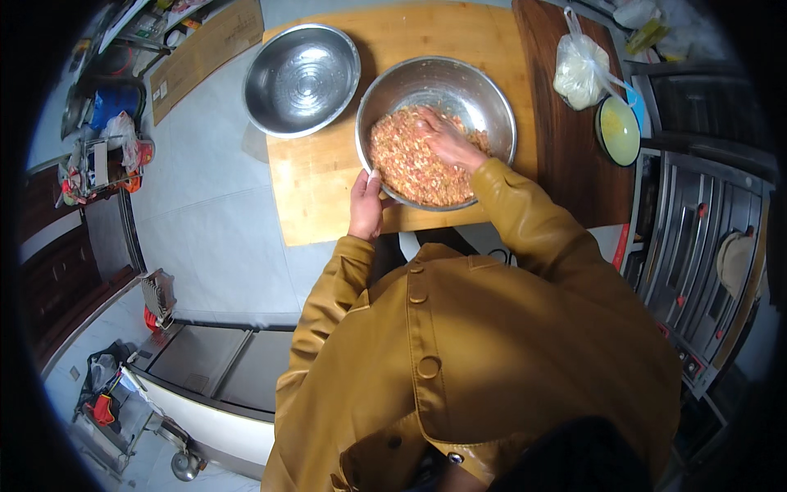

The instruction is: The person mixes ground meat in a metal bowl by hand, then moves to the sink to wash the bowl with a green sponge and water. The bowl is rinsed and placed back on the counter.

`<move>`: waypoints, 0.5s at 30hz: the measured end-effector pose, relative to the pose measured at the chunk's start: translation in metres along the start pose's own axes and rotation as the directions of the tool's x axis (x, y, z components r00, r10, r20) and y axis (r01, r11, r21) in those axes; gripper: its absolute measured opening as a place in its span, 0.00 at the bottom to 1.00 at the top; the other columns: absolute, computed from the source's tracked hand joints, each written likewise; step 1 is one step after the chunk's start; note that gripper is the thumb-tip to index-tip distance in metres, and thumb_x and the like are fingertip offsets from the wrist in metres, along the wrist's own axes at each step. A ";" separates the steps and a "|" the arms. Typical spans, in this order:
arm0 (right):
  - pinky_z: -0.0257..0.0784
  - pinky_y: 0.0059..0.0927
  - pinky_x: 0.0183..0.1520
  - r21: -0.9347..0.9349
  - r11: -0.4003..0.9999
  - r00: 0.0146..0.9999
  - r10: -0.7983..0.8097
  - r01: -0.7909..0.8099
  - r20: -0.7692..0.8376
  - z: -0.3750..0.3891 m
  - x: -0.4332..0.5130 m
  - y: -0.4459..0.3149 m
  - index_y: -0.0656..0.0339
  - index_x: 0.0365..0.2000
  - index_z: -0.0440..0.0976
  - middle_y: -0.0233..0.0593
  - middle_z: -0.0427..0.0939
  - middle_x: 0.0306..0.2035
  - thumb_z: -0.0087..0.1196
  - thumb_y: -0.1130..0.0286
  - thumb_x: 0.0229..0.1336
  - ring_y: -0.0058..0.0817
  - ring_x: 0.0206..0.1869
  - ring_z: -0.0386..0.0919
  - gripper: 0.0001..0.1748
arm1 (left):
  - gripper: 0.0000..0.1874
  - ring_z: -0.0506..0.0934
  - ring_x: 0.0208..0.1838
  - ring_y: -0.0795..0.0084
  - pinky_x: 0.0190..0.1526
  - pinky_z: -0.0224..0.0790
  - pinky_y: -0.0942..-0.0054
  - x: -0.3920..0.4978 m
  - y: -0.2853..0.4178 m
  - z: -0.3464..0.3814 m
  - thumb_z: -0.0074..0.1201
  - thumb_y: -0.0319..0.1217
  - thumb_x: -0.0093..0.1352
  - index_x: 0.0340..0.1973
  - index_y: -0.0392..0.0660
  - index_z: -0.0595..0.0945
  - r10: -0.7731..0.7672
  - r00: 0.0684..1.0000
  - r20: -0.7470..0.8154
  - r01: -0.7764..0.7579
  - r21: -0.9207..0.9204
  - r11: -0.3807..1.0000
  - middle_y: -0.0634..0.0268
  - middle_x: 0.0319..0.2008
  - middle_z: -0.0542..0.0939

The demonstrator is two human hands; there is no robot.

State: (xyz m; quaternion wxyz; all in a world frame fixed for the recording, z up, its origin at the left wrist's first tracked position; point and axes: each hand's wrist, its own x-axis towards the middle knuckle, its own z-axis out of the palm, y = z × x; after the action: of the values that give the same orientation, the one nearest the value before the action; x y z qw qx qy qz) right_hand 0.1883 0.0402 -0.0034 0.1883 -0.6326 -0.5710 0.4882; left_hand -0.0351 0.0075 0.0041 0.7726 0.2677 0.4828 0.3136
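Note:
A large stainless steel bowl [501, 117] holds a reddish, chunky mixture [418, 166] that looks like minced meat. My left hand [367, 206] grips the bowl's near left rim, with the thumb on top. Inside the bowl, my right hand [446, 138] presses into the mixture at its middle; the fingertips are partly sunk in, so whether they close on any of it is unclear. The bowl stands on a light wooden table top [320, 197]. To its left is a second steel bowl [307, 80], with only shiny bare metal showing inside.
A dark wooden board [572, 178] adjoins the table on the right, bearing a tied plastic bag of pale contents [581, 74] and a yellowish-green bowl [618, 131]. Farther right stands a metal appliance with several doors [682, 246]. A chest freezer [209, 363] is at the lower left.

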 end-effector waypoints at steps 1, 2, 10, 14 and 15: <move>0.50 0.42 0.69 -0.070 0.997 0.999 0.020 -0.018 0.028 0.007 -0.004 -0.003 0.55 0.67 0.40 0.49 0.39 0.70 0.26 0.48 0.68 0.47 0.65 0.58 0.35 | 0.15 0.77 0.43 0.72 0.36 0.77 0.71 -0.001 -0.001 0.000 0.36 0.34 0.75 0.53 0.43 0.70 0.004 1.000 -0.008 -0.004 0.005 1.000 0.63 0.46 0.77; 0.51 0.42 0.69 -0.141 0.990 0.999 -0.008 0.015 0.050 0.010 -0.008 -0.005 0.55 0.67 0.41 0.50 0.41 0.70 0.26 0.49 0.68 0.48 0.64 0.59 0.34 | 0.15 0.77 0.44 0.72 0.36 0.77 0.71 0.000 -0.001 0.000 0.36 0.34 0.75 0.53 0.42 0.70 0.010 1.000 -0.025 -0.010 0.009 1.000 0.63 0.46 0.77; 0.62 0.39 0.61 0.015 0.789 0.716 0.564 -0.614 -0.411 -0.013 -0.049 0.014 0.63 0.58 0.60 0.54 0.62 0.61 0.38 0.53 0.67 0.44 0.61 0.65 0.28 | 0.15 0.77 0.44 0.72 0.36 0.78 0.71 0.002 -0.004 -0.002 0.36 0.34 0.75 0.52 0.42 0.71 0.001 1.000 -0.030 -0.001 0.002 1.000 0.62 0.47 0.77; 0.56 0.37 0.64 0.514 0.751 0.703 0.623 -0.414 -0.344 -0.003 -0.016 0.008 0.65 0.47 0.71 0.57 0.71 0.51 0.38 0.55 0.66 0.44 0.60 0.65 0.24 | 0.15 0.76 0.45 0.72 0.36 0.77 0.71 0.002 -0.003 -0.004 0.37 0.35 0.75 0.53 0.42 0.71 -0.021 0.999 -0.030 0.022 0.030 0.999 0.63 0.47 0.76; 0.54 0.37 0.66 0.454 0.819 0.780 0.524 -0.351 -0.342 -0.004 -0.007 0.005 0.66 0.48 0.70 0.57 0.70 0.53 0.37 0.55 0.66 0.44 0.61 0.63 0.25 | 0.15 0.75 0.46 0.73 0.36 0.77 0.71 0.003 -0.003 -0.005 0.37 0.35 0.75 0.53 0.42 0.70 -0.028 0.999 -0.021 0.029 0.028 0.999 0.64 0.48 0.76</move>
State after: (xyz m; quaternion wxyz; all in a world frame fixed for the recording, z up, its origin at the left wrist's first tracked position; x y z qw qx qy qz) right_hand 0.1948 0.0334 -0.0030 0.3090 -0.7987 -0.2436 0.4553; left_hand -0.0376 0.0078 -0.0017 0.7682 0.2684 0.4987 0.2986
